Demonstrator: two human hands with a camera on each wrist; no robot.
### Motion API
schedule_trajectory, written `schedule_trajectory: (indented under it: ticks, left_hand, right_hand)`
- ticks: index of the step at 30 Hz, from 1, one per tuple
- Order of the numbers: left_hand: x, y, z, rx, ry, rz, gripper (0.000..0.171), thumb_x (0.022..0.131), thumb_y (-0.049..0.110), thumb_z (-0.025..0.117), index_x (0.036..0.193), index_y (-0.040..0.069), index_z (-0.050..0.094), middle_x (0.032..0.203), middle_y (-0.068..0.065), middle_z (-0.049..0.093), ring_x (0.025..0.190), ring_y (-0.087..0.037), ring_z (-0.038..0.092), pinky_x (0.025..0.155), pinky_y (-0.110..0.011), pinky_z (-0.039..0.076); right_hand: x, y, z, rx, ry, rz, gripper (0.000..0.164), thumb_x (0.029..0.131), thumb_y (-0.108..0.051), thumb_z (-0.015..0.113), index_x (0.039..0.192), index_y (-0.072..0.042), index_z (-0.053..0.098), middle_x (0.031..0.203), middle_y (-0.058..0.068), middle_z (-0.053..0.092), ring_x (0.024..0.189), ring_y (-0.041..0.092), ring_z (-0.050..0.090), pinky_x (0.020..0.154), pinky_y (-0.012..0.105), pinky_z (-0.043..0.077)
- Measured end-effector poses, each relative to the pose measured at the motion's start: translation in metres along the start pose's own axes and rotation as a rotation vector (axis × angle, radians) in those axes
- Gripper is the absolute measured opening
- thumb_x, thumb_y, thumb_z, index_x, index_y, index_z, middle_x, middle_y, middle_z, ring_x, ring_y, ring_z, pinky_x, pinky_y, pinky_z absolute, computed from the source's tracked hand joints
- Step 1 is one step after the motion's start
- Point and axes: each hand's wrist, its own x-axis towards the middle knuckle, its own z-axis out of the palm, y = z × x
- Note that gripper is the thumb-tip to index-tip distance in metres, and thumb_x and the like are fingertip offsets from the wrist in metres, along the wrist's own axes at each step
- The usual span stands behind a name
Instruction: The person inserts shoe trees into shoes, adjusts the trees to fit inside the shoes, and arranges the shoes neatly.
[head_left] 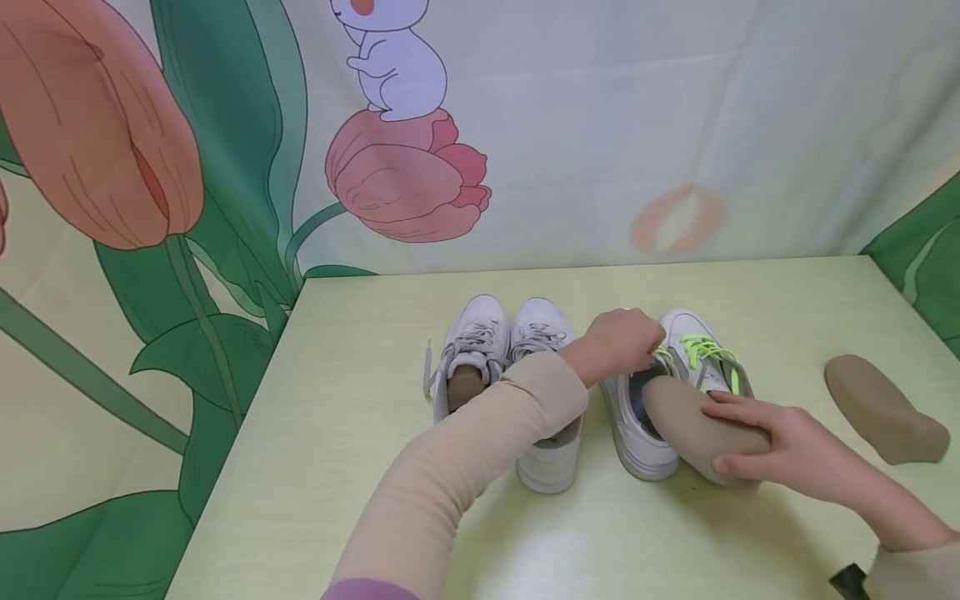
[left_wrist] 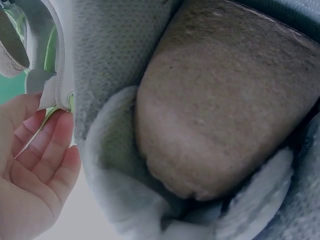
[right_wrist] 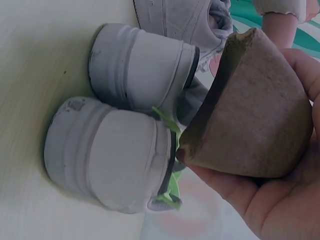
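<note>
My left hand (head_left: 622, 340) pinches the tongue (left_wrist: 48, 92) of the nearer-left white sneaker (head_left: 645, 454) of a pair with neon green laces. That sneaker's dark opening shows below the hand. In my right hand (head_left: 795, 442) is a tan, foot-shaped shoe insert (head_left: 693, 421), gripped between thumb and fingers and held slanting over the pair's heels. Its blunt end fills much of the right wrist view. It partly hides the other green-laced sneaker (head_left: 681, 327). A second tan insert (head_left: 881, 408) lies on the table to the right.
Left of my hands stand two white sneakers with grey laces, the left one (head_left: 480, 317) and the right one (head_left: 551, 467); brown inserts (head_left: 465, 386) sit inside them. My left forearm crosses over this pair. The pale table (head_left: 337, 467) ends at a printed cloth backdrop (head_left: 562, 150).
</note>
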Motion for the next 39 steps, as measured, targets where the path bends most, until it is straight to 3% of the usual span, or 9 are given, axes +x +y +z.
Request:
schedule_trajectory:
  ticks: [4,16,22,26,30,34,39]
  left_hand:
    - [0.0,-0.001,0.001,0.006,-0.002,-0.002,0.008,0.086,0.024,0.052,0.085,0.02,0.059,0.079,0.01,0.057,0.069,-0.008,0.05,0.055,-0.022,0.04]
    - [-0.001,0.001,0.006,0.073,0.011,0.066,0.006,0.083,0.024,0.055,0.086,0.022,0.059,0.088,0.009,0.052,0.078,-0.008,0.052,0.058,-0.026,0.043]
    - [-0.002,0.002,0.007,0.09,-0.019,0.062,0.008,0.081,0.025,0.058,0.088,0.021,0.056,0.091,0.008,0.052,0.08,-0.008,0.052,0.061,-0.026,0.044]
    - [-0.003,0.002,0.006,0.106,-0.058,0.031,0.012,0.081,0.027,0.058,0.09,0.02,0.054,0.094,0.008,0.052,0.081,-0.008,0.051,0.063,-0.026,0.045]
    - [-0.004,0.003,0.004,0.104,-0.085,-0.023,0.01,0.082,0.029,0.056,0.079,0.02,0.052,0.095,0.008,0.054,0.079,-0.008,0.051,0.063,-0.03,0.047]
    - [-0.003,0.002,0.005,0.08,-0.096,-0.061,0.019,0.083,0.03,0.053,0.068,0.02,0.046,0.089,0.008,0.056,0.074,-0.009,0.051,0.063,-0.032,0.047]
    - [-0.001,0.0,0.007,0.08,-0.081,-0.065,0.012,0.083,0.028,0.053,0.075,0.02,0.051,0.087,0.008,0.056,0.074,-0.009,0.05,0.062,-0.031,0.046]
  right_hand:
    - [0.005,-0.005,0.003,0.004,-0.007,-0.011,0.055,0.073,-0.034,0.069,0.121,-0.011,0.055,0.13,0.018,0.046,0.117,0.039,0.042,0.082,-0.001,0.024]
    - [0.006,-0.007,0.005,-0.026,-0.003,-0.032,0.055,0.072,-0.035,0.07,0.119,-0.011,0.056,0.129,0.019,0.047,0.115,0.039,0.044,0.082,-0.002,0.022]
    - [0.005,-0.008,0.003,-0.03,-0.013,-0.033,0.054,0.072,-0.035,0.07,0.118,-0.01,0.057,0.128,0.02,0.047,0.115,0.039,0.044,0.082,-0.001,0.024]
    - [0.009,-0.009,0.001,-0.045,-0.03,-0.007,0.056,0.073,-0.035,0.069,0.119,-0.007,0.055,0.127,0.022,0.048,0.114,0.038,0.046,0.084,0.011,0.036]
    - [0.013,-0.01,0.0,-0.07,-0.04,0.007,0.057,0.074,-0.035,0.069,0.12,-0.005,0.055,0.125,0.022,0.049,0.111,0.035,0.049,0.082,0.027,0.045]
    - [0.017,-0.014,0.001,-0.081,-0.039,0.023,0.056,0.074,-0.034,0.068,0.119,-0.004,0.055,0.122,0.021,0.052,0.109,0.034,0.051,0.08,0.035,0.046]
    - [0.022,-0.022,0.003,-0.087,-0.03,0.043,0.055,0.075,-0.037,0.066,0.118,-0.004,0.055,0.118,0.019,0.056,0.106,0.034,0.053,0.081,0.045,0.044]
